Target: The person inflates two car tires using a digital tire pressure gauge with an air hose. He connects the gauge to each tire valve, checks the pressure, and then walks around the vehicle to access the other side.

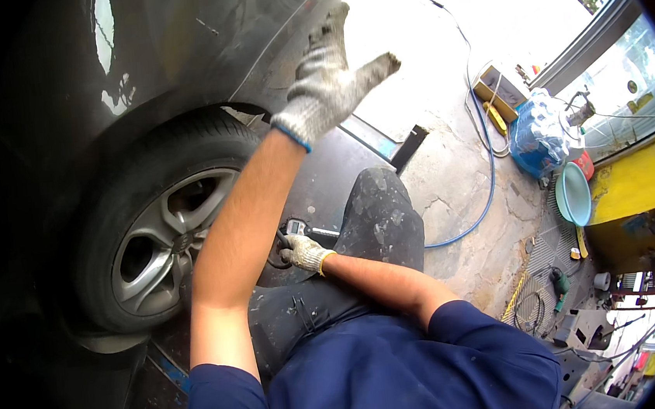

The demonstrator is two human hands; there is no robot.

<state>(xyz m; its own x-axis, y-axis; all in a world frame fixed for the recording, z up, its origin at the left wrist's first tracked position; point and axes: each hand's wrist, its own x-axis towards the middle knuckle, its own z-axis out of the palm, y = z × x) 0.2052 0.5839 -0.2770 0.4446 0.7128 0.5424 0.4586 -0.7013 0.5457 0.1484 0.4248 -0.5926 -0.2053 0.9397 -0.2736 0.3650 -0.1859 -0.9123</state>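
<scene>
At the left, dark grey car body (168,70), glossy, with bright reflections. Under its arch, a wheel (153,273): silver rim with broad spokes, dark round cap in the middle, black tyre (205,141) with dusty sidewall. On the cap, cannot make out any mark. Just to the right of the wheel, low and beside the knee (378,208), a handheld tool (296,227): small grey rectangular screen, shiny straight metal part, black loop at the lower left. On the screen, cannot read the figures. Of the two hands, right hand (304,254) curled around the dark lower part of this tool, in whitish knitted glove with yellow cuff edge. Higher up, left hand (325,88) in similar glove, blue-edged, fingertips stained dark: wide open, thumb spread from the fingers, nothing held; cannot tell if touching the car body. Farther right, blue hose (491,182) curving over the floor (449,166), then pale blue basin (574,195) and yellow panel (633,182).
</scene>
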